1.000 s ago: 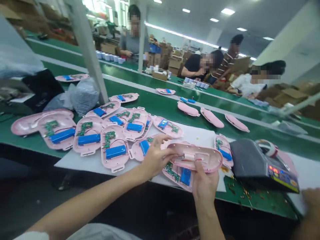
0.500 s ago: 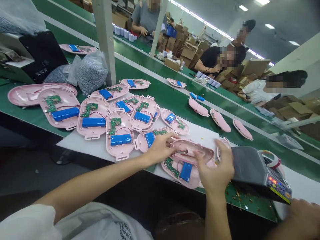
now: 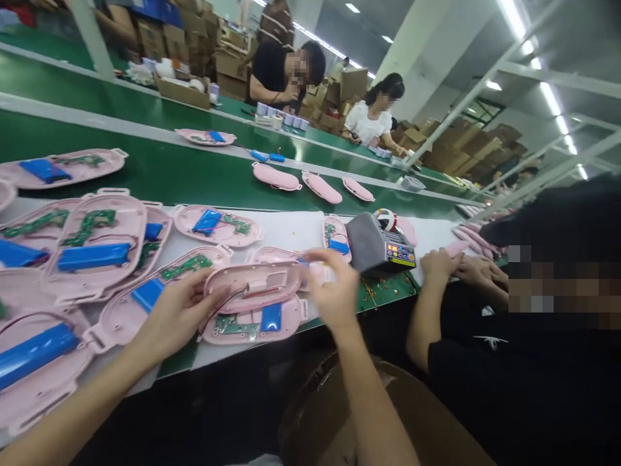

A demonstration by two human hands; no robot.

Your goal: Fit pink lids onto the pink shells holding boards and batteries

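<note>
My left hand (image 3: 177,314) grips the left end of a pink plastic shell half (image 3: 286,277), its hollow inside turned up with a pale rectangular part in the middle. Thin wires run down beside my fingers. Under it lies another pink shell half (image 3: 291,317) with a green circuit board (image 3: 237,327) and a blue battery (image 3: 271,317). My right hand (image 3: 337,288) hovers just off the right end of the held shell, fingers curved and apart, somewhat blurred; I see nothing clearly held in it. More open shells with boards and batteries (image 3: 94,257) lie to the left, some overlapping.
A grey tape dispenser (image 3: 366,246) with a lit display stands right of my right hand. Closed pink shells (image 3: 323,186) lie on the green bench (image 3: 204,171). At right a co-worker's hands (image 3: 439,264) handle pink shells; other people sit across the bench.
The view has swung right, bringing the neighbouring co-worker into sight. My left hand keeps hold of the shell half, while my right hand has shifted slightly around its right end.
</note>
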